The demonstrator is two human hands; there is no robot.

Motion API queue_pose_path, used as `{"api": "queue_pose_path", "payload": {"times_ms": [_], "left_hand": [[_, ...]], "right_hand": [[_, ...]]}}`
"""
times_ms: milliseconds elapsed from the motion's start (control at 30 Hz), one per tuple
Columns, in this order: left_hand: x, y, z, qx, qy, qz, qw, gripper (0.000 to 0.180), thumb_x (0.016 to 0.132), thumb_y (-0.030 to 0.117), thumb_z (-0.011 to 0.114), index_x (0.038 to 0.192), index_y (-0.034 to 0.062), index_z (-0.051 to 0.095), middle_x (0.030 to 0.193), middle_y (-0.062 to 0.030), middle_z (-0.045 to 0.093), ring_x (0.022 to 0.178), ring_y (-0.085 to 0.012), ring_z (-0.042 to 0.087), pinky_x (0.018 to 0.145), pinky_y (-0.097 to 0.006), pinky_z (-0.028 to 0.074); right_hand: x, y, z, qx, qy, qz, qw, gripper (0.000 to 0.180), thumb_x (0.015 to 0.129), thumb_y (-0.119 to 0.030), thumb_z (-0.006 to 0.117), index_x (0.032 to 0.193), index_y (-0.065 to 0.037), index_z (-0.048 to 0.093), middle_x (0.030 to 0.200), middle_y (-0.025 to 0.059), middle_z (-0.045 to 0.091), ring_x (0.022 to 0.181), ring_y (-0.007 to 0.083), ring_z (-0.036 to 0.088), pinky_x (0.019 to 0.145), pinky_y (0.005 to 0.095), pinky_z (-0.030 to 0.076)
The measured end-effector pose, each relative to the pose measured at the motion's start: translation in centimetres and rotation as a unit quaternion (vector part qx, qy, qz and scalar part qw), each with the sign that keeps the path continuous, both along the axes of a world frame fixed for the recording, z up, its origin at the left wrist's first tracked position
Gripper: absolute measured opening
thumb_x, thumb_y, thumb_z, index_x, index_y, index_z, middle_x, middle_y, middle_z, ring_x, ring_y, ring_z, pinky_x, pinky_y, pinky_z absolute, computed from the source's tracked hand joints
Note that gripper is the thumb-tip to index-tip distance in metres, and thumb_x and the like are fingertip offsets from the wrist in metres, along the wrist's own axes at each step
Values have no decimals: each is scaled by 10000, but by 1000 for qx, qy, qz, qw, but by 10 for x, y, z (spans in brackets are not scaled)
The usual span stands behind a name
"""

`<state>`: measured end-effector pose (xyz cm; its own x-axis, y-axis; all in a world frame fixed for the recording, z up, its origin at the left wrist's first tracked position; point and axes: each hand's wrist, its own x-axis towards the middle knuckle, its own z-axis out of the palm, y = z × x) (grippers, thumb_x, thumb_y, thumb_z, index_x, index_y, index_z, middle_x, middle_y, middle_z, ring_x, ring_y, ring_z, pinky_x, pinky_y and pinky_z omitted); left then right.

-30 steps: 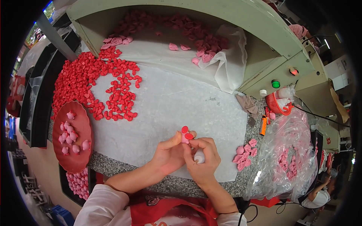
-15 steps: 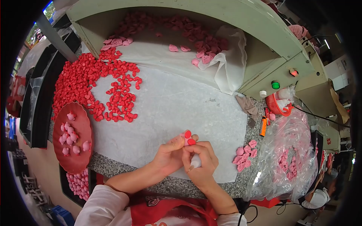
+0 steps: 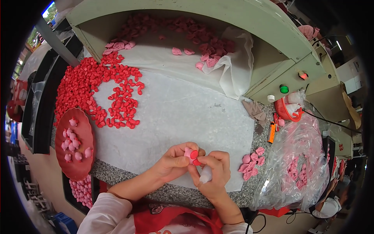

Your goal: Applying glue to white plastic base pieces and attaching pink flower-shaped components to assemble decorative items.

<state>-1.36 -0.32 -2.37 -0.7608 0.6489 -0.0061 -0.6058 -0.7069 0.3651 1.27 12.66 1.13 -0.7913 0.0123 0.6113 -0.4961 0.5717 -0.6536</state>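
My left hand (image 3: 174,160) is closed, pinching a small pink rubbery figure (image 3: 188,150) between thumb and fingers. Red rounded pieces (image 3: 193,155) sit on the figure's side. My right hand (image 3: 216,171) touches the lower red piece with thumb and fingertip. A small white squeeze bottle (image 3: 205,174) is tucked in the same palm, its far end hidden. Both hands are over the near part of a white sheet (image 3: 171,113). To the left, a red scalloped dish (image 3: 80,167) holds several pink figures with red parts.
A heap of red curved pieces (image 3: 80,84) covers the back left. Pink pieces (image 3: 253,162) lie at the right, beside a clear plastic bag (image 3: 280,171). An orange marker-like tool (image 3: 271,132) and red basket (image 3: 284,110) stand farther back. A pale green hooded machine (image 3: 187,9) spans the rear.
Both hands have come slightly nearer to me. The pink figure has turned in my left hand, and my right fingers now press at its lower red piece.
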Motion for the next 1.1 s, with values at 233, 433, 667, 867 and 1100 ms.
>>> {"api": "queue_pose_path", "payload": {"times_ms": [233,433,667,867,1100], "left_hand": [[1,2,0,5,-17,-22,1000,283,735,202,686,960,104,545,919,-36,479,899,-175,472,787,-315,411],[-1,-2,-2,-6,-14,-24,1000,344,720,187,700,1018,95,553,1005,-72,496,986,-203,473,845,-332,399],[-1,-4,-3,-49,13,-9,999,338,722,177,699,1018,74,571,982,-83,514,985,-201,474,846,-333,398],[-1,-1,-1,-48,20,2,999,331,721,206,702,989,71,561,945,-65,502,928,-181,475,807,-317,399],[1,2,2,-56,6,14,998,331,719,224,703,972,76,549,936,-54,500,903,-173,478,801,-309,395]], "right_hand": [[3,1,0,4,2,-8,1000,375,557,-5,756,867,-73,556,812,71,486,639,160,514,497,239,421],[-2,1,1,-8,37,-18,999,324,547,-8,756,811,-71,579,785,60,515,560,160,552,413,242,429],[3,3,0,-6,16,0,1000,324,581,2,736,849,-58,564,803,80,514,622,157,532,474,230,438],[1,3,-7,-6,16,-3,1000,295,577,4,723,824,-51,570,802,83,536,604,162,543,473,235,444],[0,2,-7,-19,-3,2,1000,277,575,22,703,808,-43,569,789,86,536,615,176,548,491,246,449]]}}
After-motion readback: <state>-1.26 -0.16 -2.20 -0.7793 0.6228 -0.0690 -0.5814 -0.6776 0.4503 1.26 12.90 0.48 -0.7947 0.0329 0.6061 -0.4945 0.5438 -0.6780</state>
